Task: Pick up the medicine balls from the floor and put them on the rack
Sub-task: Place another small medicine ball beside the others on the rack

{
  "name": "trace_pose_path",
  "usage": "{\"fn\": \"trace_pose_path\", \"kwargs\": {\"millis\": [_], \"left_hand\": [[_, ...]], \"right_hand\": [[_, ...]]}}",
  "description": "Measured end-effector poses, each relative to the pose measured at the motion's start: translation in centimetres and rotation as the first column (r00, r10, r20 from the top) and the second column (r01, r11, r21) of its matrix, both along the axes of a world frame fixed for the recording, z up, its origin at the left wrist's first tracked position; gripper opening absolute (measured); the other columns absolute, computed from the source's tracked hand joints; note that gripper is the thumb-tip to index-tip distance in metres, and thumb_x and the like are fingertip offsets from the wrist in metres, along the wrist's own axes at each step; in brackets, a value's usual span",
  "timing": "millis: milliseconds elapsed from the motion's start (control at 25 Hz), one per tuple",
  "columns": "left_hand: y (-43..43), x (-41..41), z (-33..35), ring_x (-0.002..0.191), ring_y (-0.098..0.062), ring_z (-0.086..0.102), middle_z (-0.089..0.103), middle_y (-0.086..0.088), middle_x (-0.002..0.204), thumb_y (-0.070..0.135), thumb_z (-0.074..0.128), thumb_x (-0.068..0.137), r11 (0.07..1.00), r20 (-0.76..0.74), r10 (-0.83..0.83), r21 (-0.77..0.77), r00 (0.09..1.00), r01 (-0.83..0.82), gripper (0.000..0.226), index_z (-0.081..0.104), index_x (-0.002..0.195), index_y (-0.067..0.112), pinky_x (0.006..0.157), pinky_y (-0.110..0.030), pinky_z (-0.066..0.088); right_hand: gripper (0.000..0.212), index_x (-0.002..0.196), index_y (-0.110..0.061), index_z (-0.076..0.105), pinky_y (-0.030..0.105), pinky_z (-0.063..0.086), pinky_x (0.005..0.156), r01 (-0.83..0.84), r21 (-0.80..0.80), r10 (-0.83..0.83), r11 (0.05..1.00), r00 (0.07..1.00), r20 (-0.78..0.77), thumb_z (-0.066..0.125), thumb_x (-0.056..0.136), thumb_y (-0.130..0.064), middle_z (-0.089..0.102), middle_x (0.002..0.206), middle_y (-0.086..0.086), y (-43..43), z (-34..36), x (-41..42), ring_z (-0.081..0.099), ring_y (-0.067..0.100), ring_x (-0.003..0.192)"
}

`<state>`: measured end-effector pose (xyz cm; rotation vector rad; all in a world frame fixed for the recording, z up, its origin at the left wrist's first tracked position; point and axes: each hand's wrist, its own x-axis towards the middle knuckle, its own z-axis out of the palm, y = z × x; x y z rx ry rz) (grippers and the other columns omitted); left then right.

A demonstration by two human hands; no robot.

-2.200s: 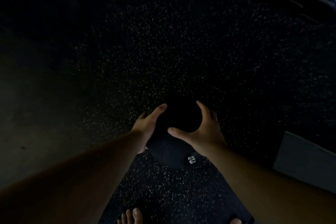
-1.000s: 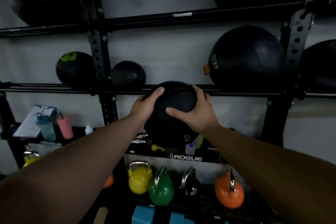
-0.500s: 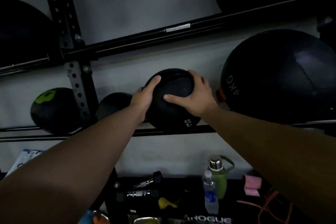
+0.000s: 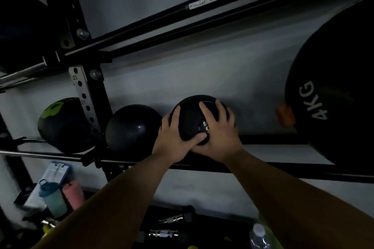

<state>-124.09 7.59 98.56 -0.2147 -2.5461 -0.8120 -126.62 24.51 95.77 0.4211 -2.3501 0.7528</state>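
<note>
A small black medicine ball (image 4: 190, 115) with white lettering sits on the middle rails of the black rack (image 4: 263, 170), against the grey wall. My left hand (image 4: 172, 137) grips its left and lower side, thumb across the front. My right hand (image 4: 218, 131) is spread over its right front. Immediately to the left rests another small black ball (image 4: 133, 127), close to my left hand.
A black-and-green ball (image 4: 62, 123) sits left of the rack upright (image 4: 87, 95). A large "4KG" wall ball (image 4: 340, 97) fills the right side. Bottles (image 4: 54, 198), small dumbbells (image 4: 172, 218) and a water bottle (image 4: 259, 236) lie on the shelf below.
I lifted the ball from the speckled floor up to the rack. Over the last half second it moved forward and down onto the rails beside the other small black ball.
</note>
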Motion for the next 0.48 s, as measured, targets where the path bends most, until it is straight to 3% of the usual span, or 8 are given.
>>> {"fn": "trace_pose_path", "kwargs": {"millis": [120,240,400,480], "left_hand": [[-0.8,0.6,0.8,0.162,-0.033,0.035,0.016,-0.006,0.182,0.068,0.083,0.081,0.999,0.065,-0.037,0.039,0.997,0.035,0.126,0.008,0.177,0.036,0.129,-0.047,0.039],[-1.3,2.9,1.8,0.163,-0.031,0.037,0.015,-0.006,0.185,0.070,0.080,0.084,0.999,0.130,-0.042,-0.010,0.991,0.044,0.127,0.004,0.178,0.033,0.128,-0.043,0.039],[-4.2,7.8,2.0,0.153,-0.029,0.052,0.043,-0.005,0.174,0.091,0.059,0.075,0.994,0.147,-0.009,-0.109,0.989,0.025,0.121,0.018,0.176,0.037,0.119,-0.050,0.051],[-5.9,12.3,2.0,0.150,-0.027,0.056,0.053,-0.005,0.167,0.090,0.061,0.076,0.992,0.146,-0.029,-0.115,0.989,0.046,0.118,0.027,0.174,0.035,0.118,-0.047,0.050]], "right_hand": [[0.123,0.162,-0.051,-0.003,0.072,0.015,0.121,-0.007,0.071,0.000,0.997,0.995,0.103,0.072,0.069,-0.078,-0.015,0.175,0.002,-0.4,1.1,1.0,-0.010,0.042,0.158],[0.123,0.160,-0.054,-0.013,0.070,0.016,0.122,0.008,0.165,-0.045,0.986,0.975,0.219,0.070,0.073,-0.079,-0.024,0.175,-0.001,-0.5,2.5,3.7,-0.012,0.041,0.160],[0.118,0.164,-0.044,-0.009,0.061,0.029,0.121,0.148,0.168,-0.194,0.975,0.933,0.302,0.066,0.080,-0.079,-0.005,0.177,0.006,-0.3,3.4,10.5,0.015,0.044,0.157],[0.110,0.166,-0.039,-0.001,0.059,0.033,0.119,0.214,0.157,-0.252,0.964,0.921,0.298,0.063,0.085,-0.076,0.009,0.175,0.010,-0.6,2.7,15.0,0.022,0.043,0.155]]}}
